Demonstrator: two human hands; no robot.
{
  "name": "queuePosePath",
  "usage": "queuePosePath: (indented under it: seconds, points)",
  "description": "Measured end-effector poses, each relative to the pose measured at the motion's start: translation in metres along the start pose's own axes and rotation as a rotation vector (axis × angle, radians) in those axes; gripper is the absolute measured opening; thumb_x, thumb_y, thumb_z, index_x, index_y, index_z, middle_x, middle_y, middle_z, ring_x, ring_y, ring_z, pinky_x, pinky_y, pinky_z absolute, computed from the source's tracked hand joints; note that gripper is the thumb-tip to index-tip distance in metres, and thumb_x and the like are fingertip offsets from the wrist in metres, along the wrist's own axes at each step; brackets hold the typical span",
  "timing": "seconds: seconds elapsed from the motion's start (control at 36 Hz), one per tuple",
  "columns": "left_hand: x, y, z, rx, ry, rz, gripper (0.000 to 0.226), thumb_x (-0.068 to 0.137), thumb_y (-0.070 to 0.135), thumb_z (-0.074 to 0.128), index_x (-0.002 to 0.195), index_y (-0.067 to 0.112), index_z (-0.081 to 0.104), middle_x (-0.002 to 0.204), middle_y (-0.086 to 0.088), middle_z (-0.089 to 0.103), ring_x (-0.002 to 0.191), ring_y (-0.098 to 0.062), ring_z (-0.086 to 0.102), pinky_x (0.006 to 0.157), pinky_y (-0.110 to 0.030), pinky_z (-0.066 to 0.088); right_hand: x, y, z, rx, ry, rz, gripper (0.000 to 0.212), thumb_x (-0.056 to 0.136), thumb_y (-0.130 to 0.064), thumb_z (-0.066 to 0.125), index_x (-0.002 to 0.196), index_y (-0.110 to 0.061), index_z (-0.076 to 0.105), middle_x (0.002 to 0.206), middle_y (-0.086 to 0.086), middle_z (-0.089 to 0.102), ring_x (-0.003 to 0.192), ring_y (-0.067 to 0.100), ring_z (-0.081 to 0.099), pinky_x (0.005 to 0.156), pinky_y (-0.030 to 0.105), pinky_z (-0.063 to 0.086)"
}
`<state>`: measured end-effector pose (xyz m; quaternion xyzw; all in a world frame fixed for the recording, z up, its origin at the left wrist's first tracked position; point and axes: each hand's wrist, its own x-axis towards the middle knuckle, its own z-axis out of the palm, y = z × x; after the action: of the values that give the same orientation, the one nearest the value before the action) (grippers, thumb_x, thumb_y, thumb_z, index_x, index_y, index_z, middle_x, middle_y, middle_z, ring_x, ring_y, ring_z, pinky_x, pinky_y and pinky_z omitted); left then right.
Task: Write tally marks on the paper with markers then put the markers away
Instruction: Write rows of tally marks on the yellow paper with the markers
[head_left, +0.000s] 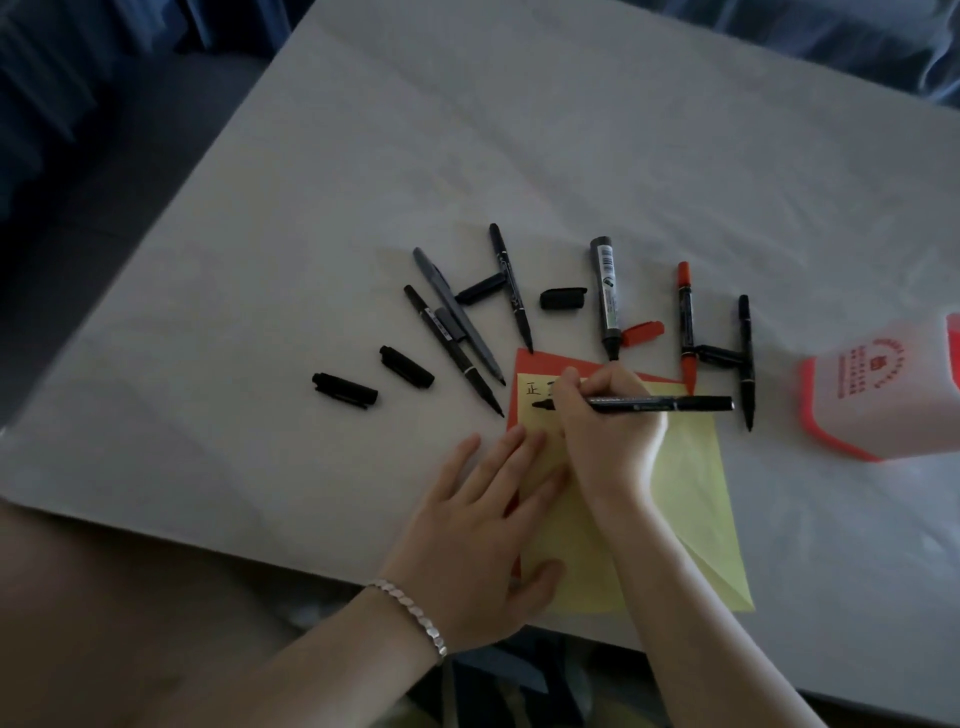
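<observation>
Across most of the frame lies a table under a pale cloth. At lower centre, a yellow paper sits on a red sheet whose top and left edges show. At right edge: a translucent container with red trim, on its side. Left hand rests flat on the paper's left side, fingers spread, grasping nothing; a bracelet circles the wrist. Right hand is clenched around a black marker, tip down on the paper's top left, beside a written tally character. Above the paper, uncapped markers fan out: three thin ones at centre-left, a thick grey marker, a red marker, a black one. Loose caps lie among them, including two black caps at left and a red cap.
</observation>
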<state>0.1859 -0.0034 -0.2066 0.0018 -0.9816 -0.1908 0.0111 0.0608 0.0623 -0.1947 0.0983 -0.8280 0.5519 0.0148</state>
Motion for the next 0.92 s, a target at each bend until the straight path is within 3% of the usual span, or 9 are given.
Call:
queuePosePath:
  seconds: [0.14, 0.36, 0.69, 0.78, 0.92]
  points:
    - [-0.0006, 0.0002, -0.0005, -0.007, -0.001, -0.007, 0.067, 0.080, 0.056, 0.040, 0.137, 0.022, 0.036, 0.144, -0.007, 0.037, 0.136, -0.019, 0.019, 0.107, -0.045, 0.016, 0.0001, 0.0011, 0.0005, -0.008, -0.001, 0.006, 0.037, 0.076, -0.007, 0.066, 0.048, -0.015, 0.043, 0.038, -0.007, 0.042, 0.042, 0.009, 0.041, 0.042, 0.009, 0.030]
    - [-0.0001, 0.0013, -0.0006, -0.011, 0.007, -0.012, 0.067, 0.079, 0.055, 0.041, 0.137, 0.022, 0.036, 0.142, -0.009, 0.039, 0.134, -0.021, 0.024, 0.106, -0.046, 0.018, -0.0009, -0.0008, 0.0014, -0.029, 0.003, -0.036, 0.033, 0.076, -0.004, 0.064, 0.050, -0.008, 0.045, 0.042, -0.006, 0.039, 0.043, 0.008, 0.040, 0.042, 0.011, 0.029]
    - [-0.0003, 0.0016, -0.0007, -0.023, 0.009, -0.015, 0.066, 0.079, 0.055, 0.041, 0.136, 0.021, 0.038, 0.142, -0.010, 0.039, 0.135, -0.021, 0.023, 0.107, -0.046, 0.017, 0.0003, -0.0004, 0.0004, -0.011, 0.007, -0.024, 0.043, 0.074, -0.002, 0.064, 0.046, -0.019, 0.036, 0.038, -0.008, 0.036, 0.041, 0.003, 0.041, 0.042, 0.008, 0.029]
    - [0.0000, 0.0015, -0.0008, -0.017, 0.008, -0.013, 0.067, 0.079, 0.055, 0.041, 0.137, 0.021, 0.036, 0.142, -0.010, 0.039, 0.135, -0.021, 0.023, 0.107, -0.046, 0.017, 0.0002, 0.0009, -0.0002, -0.001, -0.014, -0.024, 0.043, 0.071, 0.001, 0.063, 0.045, -0.019, 0.035, 0.039, -0.010, 0.046, 0.043, 0.001, 0.044, 0.044, 0.007, 0.030]
    - [0.0001, 0.0016, -0.0007, -0.013, 0.014, -0.009, 0.067, 0.079, 0.055, 0.042, 0.135, 0.021, 0.038, 0.142, -0.010, 0.040, 0.134, -0.021, 0.024, 0.107, -0.046, 0.017, 0.0005, 0.0010, -0.0005, 0.009, -0.003, -0.021, 0.044, 0.070, 0.002, 0.063, 0.044, -0.020, 0.035, 0.041, -0.014, 0.047, 0.043, 0.002, 0.042, 0.044, 0.008, 0.030]
